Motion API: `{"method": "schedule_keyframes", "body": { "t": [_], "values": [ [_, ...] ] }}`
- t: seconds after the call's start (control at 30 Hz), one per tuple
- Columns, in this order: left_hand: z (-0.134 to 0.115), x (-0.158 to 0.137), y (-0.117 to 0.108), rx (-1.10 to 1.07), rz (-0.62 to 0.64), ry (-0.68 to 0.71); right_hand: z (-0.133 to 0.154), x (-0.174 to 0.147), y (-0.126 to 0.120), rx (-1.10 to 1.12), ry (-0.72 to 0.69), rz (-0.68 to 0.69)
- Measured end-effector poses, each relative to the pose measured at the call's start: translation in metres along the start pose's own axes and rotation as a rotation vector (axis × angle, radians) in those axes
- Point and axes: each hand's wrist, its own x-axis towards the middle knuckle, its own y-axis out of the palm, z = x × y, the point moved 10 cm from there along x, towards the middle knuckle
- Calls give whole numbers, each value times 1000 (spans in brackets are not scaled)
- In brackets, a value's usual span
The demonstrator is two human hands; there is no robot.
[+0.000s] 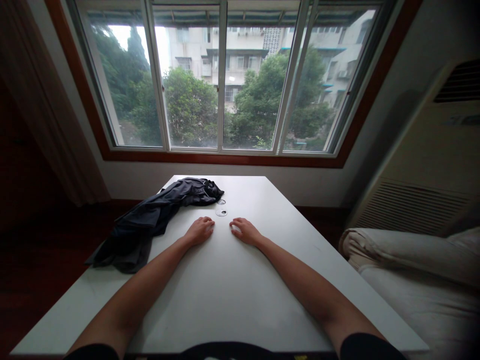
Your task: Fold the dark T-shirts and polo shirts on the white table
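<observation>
My left hand rests on the white table, fingers loosely curved and apart, holding nothing. Facing it across a small gap, my right hand also lies on the tabletop with its fingers spread and nothing in them. Just beyond the hands is a round cable-hole cover set in the table, with a smaller ring-shaped piece behind it. A crumpled dark garment lies to the left of my left hand, apart from it, and hangs over the table's left edge.
A wide window with a brown wooden frame spans the wall behind the table. At the right stand a beige sofa and a tall floor air conditioner. A curtain hangs at the left.
</observation>
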Motion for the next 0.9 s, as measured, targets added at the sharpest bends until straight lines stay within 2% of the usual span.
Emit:
{"method": "schedule_keyframes", "body": {
  "t": [0.9],
  "values": [
    [-1, 0, -1, -10, -8, -2, -5, 1, 4, -3, 1, 5]
  ]
}}
